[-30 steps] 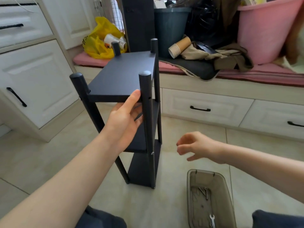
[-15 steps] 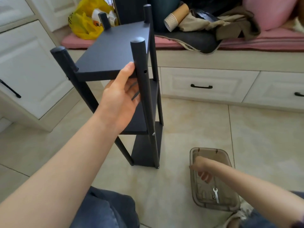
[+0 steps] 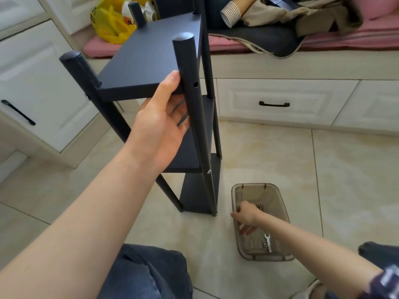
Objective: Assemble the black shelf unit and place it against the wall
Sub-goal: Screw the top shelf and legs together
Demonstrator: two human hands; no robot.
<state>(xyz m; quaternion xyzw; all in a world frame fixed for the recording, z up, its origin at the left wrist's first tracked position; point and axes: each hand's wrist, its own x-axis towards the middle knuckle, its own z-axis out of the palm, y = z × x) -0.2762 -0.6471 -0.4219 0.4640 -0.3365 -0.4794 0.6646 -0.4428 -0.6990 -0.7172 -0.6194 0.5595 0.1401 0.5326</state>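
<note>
The black shelf unit (image 3: 151, 61) stands upright on the tile floor (image 3: 280, 158), in front of the white drawers (image 3: 302, 100). It has three flat boards and four round posts. The left hand (image 3: 159, 128) grips the front edge of the top board, with the thumb on top and the fingers underneath, right beside the front post (image 3: 190, 83). A see-through box (image 3: 254, 184) sits on the floor just beside the foot of the shelf unit. The right hand (image 3: 247, 214) reaches down into this box with its fingers bent, but I cannot tell if it has got hold of anything. A small silver wrench (image 3: 268, 242) lies in the box near that hand. Behind the shelf unit are a yellow bag (image 3: 110, 24) and a stack of paper cups (image 3: 232, 14) on a pink cushion (image 3: 345, 37).
</note>
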